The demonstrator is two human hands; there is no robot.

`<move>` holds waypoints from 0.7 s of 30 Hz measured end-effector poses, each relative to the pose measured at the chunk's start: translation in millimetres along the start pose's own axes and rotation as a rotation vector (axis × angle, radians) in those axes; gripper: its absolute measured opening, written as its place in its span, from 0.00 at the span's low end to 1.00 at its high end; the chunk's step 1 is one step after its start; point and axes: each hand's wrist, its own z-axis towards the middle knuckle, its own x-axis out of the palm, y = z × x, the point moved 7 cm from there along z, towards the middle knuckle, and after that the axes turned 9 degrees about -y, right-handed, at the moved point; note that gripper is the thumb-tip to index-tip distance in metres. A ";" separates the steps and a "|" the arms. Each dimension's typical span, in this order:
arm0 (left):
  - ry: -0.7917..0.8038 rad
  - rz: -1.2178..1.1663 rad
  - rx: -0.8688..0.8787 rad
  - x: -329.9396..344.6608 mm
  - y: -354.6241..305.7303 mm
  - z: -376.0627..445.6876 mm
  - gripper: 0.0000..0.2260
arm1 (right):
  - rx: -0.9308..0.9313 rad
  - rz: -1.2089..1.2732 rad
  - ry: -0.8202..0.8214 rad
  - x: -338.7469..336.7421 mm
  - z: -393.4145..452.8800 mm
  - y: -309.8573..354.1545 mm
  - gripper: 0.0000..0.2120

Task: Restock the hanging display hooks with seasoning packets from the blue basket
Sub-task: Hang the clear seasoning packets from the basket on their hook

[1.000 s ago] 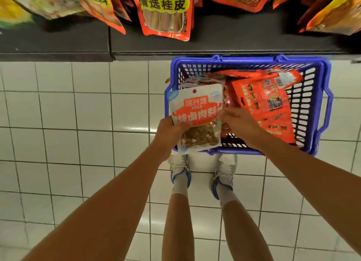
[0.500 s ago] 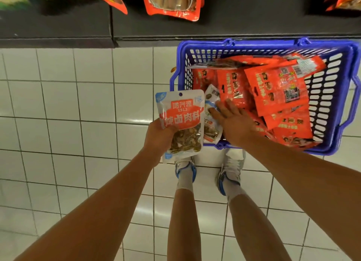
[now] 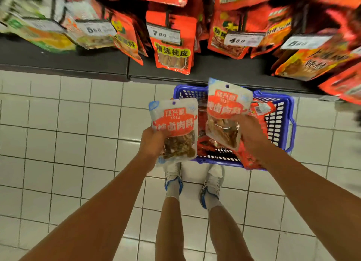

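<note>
Packets, one in each hand! The left hand (image 3: 151, 141) is gripping a glossy white-and-red packet (image 3: 174, 128) by its left edge, arm stretched forward. The right hand (image 3: 249, 132) is clamping a second packet (image 3: 226, 112) by its right edge, tilted, above the blue basket (image 3: 281, 122). That slotted plastic basket is sitting on the tiled floor (image 3: 68, 133), holding crinkly red packets (image 3: 260, 109). Hanging packets (image 3: 172, 45) are dangling overhead.

place: shop | evidence: hanging packets (image 3: 172, 43) with price tags (image 3: 163, 34); blue basket (image 3: 281, 122); tiled floor (image 3: 68, 133)
</note>
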 end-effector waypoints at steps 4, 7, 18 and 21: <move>-0.025 -0.084 0.017 -18.0 -55.3 -58.9 0.06 | -0.009 0.063 0.023 -24.1 -76.4 50.3 0.19; -0.006 -0.114 0.046 -34.4 -102.5 -115.4 0.08 | -0.072 0.075 0.062 -39.0 -141.7 94.4 0.23; 0.008 -0.279 0.259 -130.7 -254.5 -298.7 0.08 | -0.473 -0.023 0.137 -68.1 -364.2 269.8 0.13; 0.047 -0.309 0.391 -165.5 -300.6 -324.8 0.09 | -0.591 -0.010 0.167 -69.1 -413.3 314.2 0.10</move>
